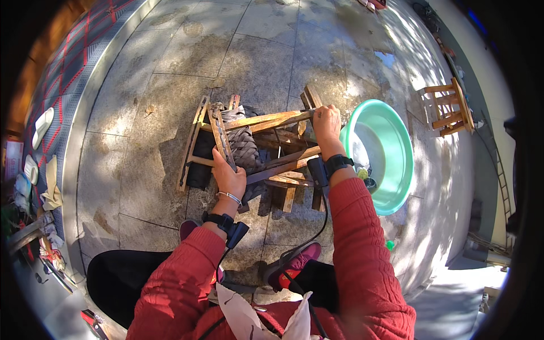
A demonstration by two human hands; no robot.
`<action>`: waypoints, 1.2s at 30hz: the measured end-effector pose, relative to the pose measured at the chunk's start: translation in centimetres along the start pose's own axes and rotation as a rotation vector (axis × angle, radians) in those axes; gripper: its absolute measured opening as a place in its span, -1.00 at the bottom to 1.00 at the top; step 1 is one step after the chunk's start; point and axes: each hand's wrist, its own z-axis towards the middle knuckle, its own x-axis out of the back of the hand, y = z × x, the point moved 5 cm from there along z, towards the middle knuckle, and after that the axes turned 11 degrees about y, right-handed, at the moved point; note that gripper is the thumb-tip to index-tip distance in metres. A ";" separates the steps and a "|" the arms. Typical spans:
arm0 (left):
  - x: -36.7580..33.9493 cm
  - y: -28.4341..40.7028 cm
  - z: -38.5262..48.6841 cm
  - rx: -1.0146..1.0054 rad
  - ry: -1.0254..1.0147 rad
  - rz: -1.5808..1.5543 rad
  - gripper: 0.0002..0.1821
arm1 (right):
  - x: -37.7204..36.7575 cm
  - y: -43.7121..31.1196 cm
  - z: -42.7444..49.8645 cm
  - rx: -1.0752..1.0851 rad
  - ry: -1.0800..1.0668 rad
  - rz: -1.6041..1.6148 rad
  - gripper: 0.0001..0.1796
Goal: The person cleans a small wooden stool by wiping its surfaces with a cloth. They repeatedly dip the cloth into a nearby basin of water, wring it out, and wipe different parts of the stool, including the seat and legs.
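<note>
My left hand [228, 176] grips the lower end of a worn wooden bar [221, 136], part of a folding wooden frame whose crossed legs [289, 161] reach to the right. Across the frame, my right hand [328, 123] holds the far right corner, where a long wooden rail [276, 120] ends. Grey woven straps [244, 146] hang bunched between the bars. At the left, an outer wooden bar [193, 144] stands beside black fabric [202, 163]. Other wooden pieces lie partly hidden beneath the frame.
A mint-green plastic basin [406, 170] with a few items inside stands just right of my right wrist. Farther right is a small wooden stool [457, 108]. A raised stone edge [72, 170] runs along the left, with slippers [42, 127] beyond. My shoes [297, 263] are close below the frame.
</note>
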 end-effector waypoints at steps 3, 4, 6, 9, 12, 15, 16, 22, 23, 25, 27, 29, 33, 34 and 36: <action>-0.1 0.2 -0.1 -0.007 -0.014 -0.027 0.00 | -1.0 -1.7 -1.1 0.063 -0.119 0.118 -0.87; -0.2 0.2 -0.1 0.019 -0.032 -0.048 0.00 | -1.7 -2.6 -1.7 0.080 -0.244 0.240 -0.92; -0.3 0.2 0.0 0.036 -0.048 -0.067 0.00 | -1.6 -4.1 -2.1 0.244 -0.260 0.406 -0.95; -0.1 0.4 0.0 0.003 -0.023 -0.047 -0.01 | -1.6 -3.5 -1.5 0.232 -0.262 0.314 -0.94; -0.3 0.2 -0.2 0.021 -0.044 0.012 0.00 | -0.2 -1.8 -0.5 0.056 0.060 0.095 -0.93; -0.5 -0.1 -0.2 0.064 -0.049 -0.037 0.01 | -1.3 -3.8 -1.1 0.189 -0.201 0.246 -0.93; -0.4 0.1 -0.2 0.015 -0.024 -0.065 0.01 | -1.7 -5.5 -1.9 0.284 -0.287 0.319 -0.92; -0.4 -0.2 -0.2 0.068 -0.070 -0.036 -0.01 | -1.9 -5.8 1.8 0.266 -0.239 0.033 -0.93; -0.2 0.1 -0.2 0.003 -0.028 -0.053 -0.01 | -2.3 -4.7 2.6 0.292 -0.277 -0.175 -0.92; -0.5 -0.1 -0.1 0.028 -0.055 -0.028 -0.01 | -4.9 -5.8 1.1 0.393 -0.487 -0.238 -0.86; -0.5 0.1 0.0 -0.025 -0.009 -0.044 -0.01 | -6.2 -7.5 -0.6 0.411 -0.498 -0.242 -0.83; -0.5 -0.1 0.1 -0.044 0.012 -0.044 -0.01 | -5.0 -8.8 -2.2 0.304 -0.263 -0.046 -0.92; -1.2 -0.8 0.3 0.041 -0.058 -0.099 -0.03 | -2.5 -14.5 -5.5 0.050 -0.388 0.668 -0.86; -1.4 -1.0 0.2 0.093 -0.096 -0.120 -0.05 | -1.7 -16.7 -6.6 0.119 -0.428 0.715 -0.86; -0.8 -0.3 0.4 -0.029 0.010 -0.161 -0.11 | -0.2 -17.8 -6.1 0.247 -0.515 0.796 -0.86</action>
